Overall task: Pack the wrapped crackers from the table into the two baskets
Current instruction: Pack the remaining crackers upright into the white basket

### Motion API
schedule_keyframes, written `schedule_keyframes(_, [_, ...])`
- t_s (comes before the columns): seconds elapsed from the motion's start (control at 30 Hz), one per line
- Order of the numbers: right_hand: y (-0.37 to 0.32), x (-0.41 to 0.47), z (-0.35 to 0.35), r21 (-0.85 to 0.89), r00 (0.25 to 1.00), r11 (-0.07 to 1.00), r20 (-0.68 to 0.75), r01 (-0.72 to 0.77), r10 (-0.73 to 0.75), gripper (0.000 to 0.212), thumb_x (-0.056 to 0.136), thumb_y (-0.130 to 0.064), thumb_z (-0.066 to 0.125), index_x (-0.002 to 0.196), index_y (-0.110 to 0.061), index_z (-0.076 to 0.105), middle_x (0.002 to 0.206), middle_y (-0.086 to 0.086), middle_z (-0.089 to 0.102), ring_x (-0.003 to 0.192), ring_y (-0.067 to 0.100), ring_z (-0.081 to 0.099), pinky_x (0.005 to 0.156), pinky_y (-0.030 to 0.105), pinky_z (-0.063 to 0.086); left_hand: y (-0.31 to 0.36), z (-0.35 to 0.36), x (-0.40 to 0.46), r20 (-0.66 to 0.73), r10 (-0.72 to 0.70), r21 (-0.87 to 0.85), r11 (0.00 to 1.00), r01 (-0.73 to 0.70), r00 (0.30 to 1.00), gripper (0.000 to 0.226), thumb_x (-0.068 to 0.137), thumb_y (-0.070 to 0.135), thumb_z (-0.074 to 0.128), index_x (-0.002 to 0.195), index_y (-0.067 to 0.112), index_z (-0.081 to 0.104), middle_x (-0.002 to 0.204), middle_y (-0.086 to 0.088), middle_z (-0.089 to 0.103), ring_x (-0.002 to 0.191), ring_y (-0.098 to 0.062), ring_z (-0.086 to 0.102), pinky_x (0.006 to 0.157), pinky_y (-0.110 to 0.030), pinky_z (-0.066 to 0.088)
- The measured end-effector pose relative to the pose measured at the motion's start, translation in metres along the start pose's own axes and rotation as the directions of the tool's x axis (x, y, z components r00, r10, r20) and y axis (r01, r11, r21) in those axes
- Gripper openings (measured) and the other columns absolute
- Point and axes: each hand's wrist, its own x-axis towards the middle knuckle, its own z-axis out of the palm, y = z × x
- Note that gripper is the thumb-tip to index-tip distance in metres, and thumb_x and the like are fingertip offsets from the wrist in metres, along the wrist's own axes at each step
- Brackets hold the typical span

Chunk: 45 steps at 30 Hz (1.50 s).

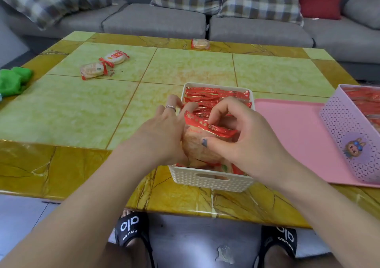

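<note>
A white basket (209, 180) stands at the table's near edge, packed with red-wrapped crackers. Both hands are over it on one wrapped cracker (197, 142). My left hand (162, 132), with a ring on one finger, grips the cracker's left side. My right hand (236, 136) pinches it from the right, thumb on its front. A pink basket (345, 136) at the right edge also holds red packs. Two wrapped crackers (92, 70) (115, 57) lie loose at the far left, and a third cracker (200, 44) lies at the table's far edge.
The pink basket stands on a pink tray (292, 136) right of the white basket. A green cloth (12, 81) lies at the table's left edge. A grey sofa (156, 21) with checked cushions runs behind the table (67, 111). My feet in black slippers show below the table.
</note>
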Motion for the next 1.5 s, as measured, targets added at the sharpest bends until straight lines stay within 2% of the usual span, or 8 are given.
schedule_keyframes(0.07, [0.001, 0.001, 0.003, 0.032, 1.0, 0.999, -0.008, -0.012, 0.012, 0.032, 0.079, -0.003, 0.078, 0.091, -0.021, 0.055, 0.09, -0.005, 0.067, 0.086, 0.012, 0.068, 0.073, 0.03, 0.055, -0.008, -0.006, -0.002, 0.09, -0.031, -0.105, 0.994, 0.04, 0.995, 0.124, 0.058, 0.03, 0.089, 0.151, 0.04, 0.007, 0.139, -0.002, 0.019, 0.111, -0.025, 0.054, 0.082, -0.037, 0.055])
schedule_keyframes(0.23, [0.018, 0.0, 0.013, -0.506, 0.973, 0.835, 0.184, 0.214, -0.138, 0.019, 0.082, -0.019, 0.075, 0.088, -0.023, 0.058, 0.091, -0.013, 0.06, 0.09, 0.013, 0.053, 0.079, 0.04, 0.048, -0.023, -0.011, -0.007, 0.22, -0.007, -0.307, 0.949, 0.076, 0.975, 0.125, 0.061, 0.037, 0.087, 0.147, 0.053, -0.002, 0.131, -0.001, 0.044, 0.095, -0.019, 0.064, 0.084, -0.04, 0.057])
schedule_keyframes(0.3, [0.021, -0.001, 0.015, -0.562, 0.968, 0.791, 0.203, 0.241, -0.151, 0.015, 0.083, -0.024, 0.074, 0.088, -0.023, 0.061, 0.091, -0.012, 0.061, 0.091, 0.015, 0.05, 0.079, 0.042, 0.048, -0.021, -0.007, -0.006, 0.206, 0.007, -0.327, 0.943, 0.062, 0.979, 0.124, 0.063, 0.034, 0.088, 0.15, 0.047, 0.001, 0.121, 0.001, 0.056, 0.093, -0.015, 0.064, 0.082, -0.036, 0.055])
schedule_keyframes(0.5, [0.023, 0.002, 0.015, -0.438, 0.982, 0.888, 0.18, 0.138, -0.063, 0.014, 0.083, -0.017, 0.073, 0.084, -0.026, 0.062, 0.086, -0.015, 0.055, 0.077, 0.003, 0.052, 0.084, 0.05, 0.051, -0.002, 0.002, -0.006, 0.099, 0.009, -0.199, 0.98, 0.011, 0.995, 0.119, 0.061, 0.058, 0.076, 0.152, 0.041, 0.001, 0.123, -0.002, 0.045, 0.105, -0.023, 0.058, 0.091, -0.042, 0.053])
schedule_keyframes(0.73, [0.007, 0.005, -0.025, -0.446, 1.0, 0.895, 0.001, 0.001, 0.0, 0.015, 0.086, -0.011, 0.067, 0.088, -0.025, 0.064, 0.083, -0.012, 0.062, 0.075, 0.004, 0.059, 0.066, 0.016, 0.046, 0.014, 0.001, -0.003, 0.087, -0.036, 0.033, 0.999, 0.033, 0.996, 0.112, 0.066, 0.061, 0.076, 0.149, 0.042, 0.004, 0.125, -0.008, 0.037, 0.095, -0.03, 0.062, 0.082, -0.044, 0.057])
schedule_keyframes(0.83, [0.004, -0.001, -0.043, -0.519, 0.979, 0.849, 0.1, -0.1, 0.177, 0.01, 0.088, -0.024, 0.068, 0.089, -0.032, 0.061, 0.068, -0.01, 0.066, 0.068, -0.002, 0.06, 0.058, 0.013, 0.042, 0.011, 0.001, -0.004, 0.095, -0.017, 0.04, 0.999, 0.014, 0.995, 0.106, 0.068, 0.061, 0.075, 0.147, 0.041, 0.007, 0.128, -0.009, 0.036, 0.095, -0.029, 0.063, 0.084, -0.044, 0.057])
schedule_keyframes(1.1, [-0.003, -0.014, -0.017, -0.723, 0.97, 0.684, 0.09, -0.092, 0.226, 0.025, 0.089, -0.044, 0.063, 0.107, -0.029, 0.056, 0.077, -0.012, 0.062, 0.077, 0.013, 0.062, 0.067, 0.038, 0.054, 0.018, 0.005, 0.005, 0.104, -0.051, 0.141, 0.989, 0.036, 0.993, 0.114, 0.068, 0.069, 0.076, 0.148, 0.039, 0.001, 0.14, -0.015, 0.029, 0.094, -0.031, 0.065, 0.085, -0.046, 0.057])
schedule_keyframes(1.5, [-0.006, -0.008, -0.044, -0.405, 0.977, 0.893, -0.16, -0.197, 0.143, 0.019, 0.088, -0.022, 0.061, 0.104, -0.031, 0.066, 0.071, -0.007, 0.066, 0.066, 0.011, 0.064, 0.065, 0.034, 0.051, 0.013, 0.003, -0.002, 0.071, -0.027, 0.12, 0.993, 0.018, 0.997, 0.117, 0.066, 0.069, 0.075, 0.151, 0.043, 0.0, 0.139, -0.012, 0.033, 0.099, -0.03, 0.064, 0.084, -0.043, 0.056])
